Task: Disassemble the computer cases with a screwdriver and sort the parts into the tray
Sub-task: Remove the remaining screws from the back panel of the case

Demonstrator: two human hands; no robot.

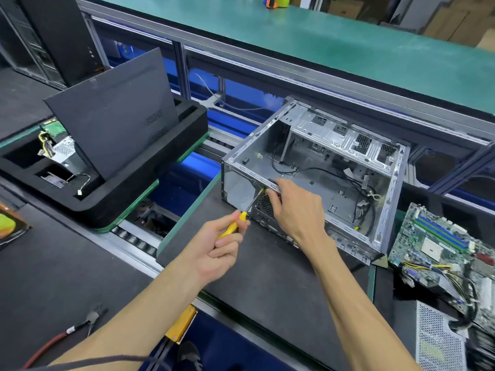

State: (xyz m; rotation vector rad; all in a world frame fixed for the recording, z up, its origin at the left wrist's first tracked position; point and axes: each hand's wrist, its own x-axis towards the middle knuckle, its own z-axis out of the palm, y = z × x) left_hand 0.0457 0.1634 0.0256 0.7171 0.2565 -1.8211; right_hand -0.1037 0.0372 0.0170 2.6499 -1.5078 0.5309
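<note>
An open grey metal computer case lies on the dark work mat, with loose black cables inside it. My left hand grips a yellow-handled screwdriver; its tip points at the near upper edge of the case's rear panel. My right hand holds that same top rail, fingers curled over the edge beside the screwdriver tip. A black foam tray sits at left on the conveyor, with a dark side panel leaning in it and small parts in its slots.
A removed motherboard with wires lies at right, above a perforated power supply. Pliers with red handles lie on the mat at lower left. A roller conveyor runs between mat and tray. A green shelf spans the back.
</note>
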